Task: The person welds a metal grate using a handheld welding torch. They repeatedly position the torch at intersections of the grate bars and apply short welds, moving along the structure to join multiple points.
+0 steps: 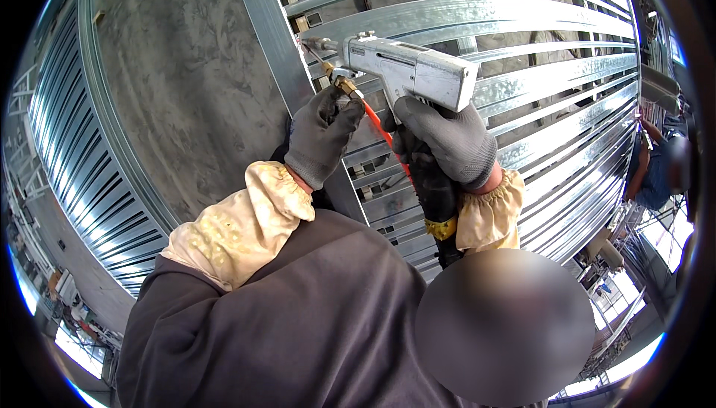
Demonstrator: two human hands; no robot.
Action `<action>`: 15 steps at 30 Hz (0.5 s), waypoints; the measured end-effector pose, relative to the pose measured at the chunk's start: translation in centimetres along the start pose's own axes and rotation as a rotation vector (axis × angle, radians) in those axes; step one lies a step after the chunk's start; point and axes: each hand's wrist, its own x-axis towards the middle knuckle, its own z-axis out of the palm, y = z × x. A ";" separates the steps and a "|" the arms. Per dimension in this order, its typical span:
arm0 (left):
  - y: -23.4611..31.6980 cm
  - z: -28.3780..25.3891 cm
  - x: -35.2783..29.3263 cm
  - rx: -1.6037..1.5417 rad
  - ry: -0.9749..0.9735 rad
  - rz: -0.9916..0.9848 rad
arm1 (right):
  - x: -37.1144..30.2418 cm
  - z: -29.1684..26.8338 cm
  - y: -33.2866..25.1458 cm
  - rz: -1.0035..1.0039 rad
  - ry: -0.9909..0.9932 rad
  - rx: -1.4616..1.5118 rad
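Note:
A white and silver pistol-shaped gun (410,68), which looks like a handheld welding gun, points left with its nozzle at a galvanized steel frame's side rail (276,31). My right hand (451,139), in a grey glove, is closed round its handle. A thick black hose (432,195) runs down from the handle. Under the nozzle sits a brass fitting (345,86) joined to an orange tube (379,126). My left hand (322,133), also gloved, is closed beside this fitting, thumb and fingers against it. Whether the nozzle tip touches the rail is hard to tell.
Parallel galvanized slats (559,72) fill the frame to the right, with small brackets along the rail. Another slatted metal panel (89,154) stands left, across a grey floor (179,57). A person in blue (656,169) is at the far right. A blurred round shape covers the lower right.

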 end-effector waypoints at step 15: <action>0.0 -0.1 0.1 -0.017 0.022 -0.037 | 0.4 -0.3 0.9 -0.006 0.009 0.001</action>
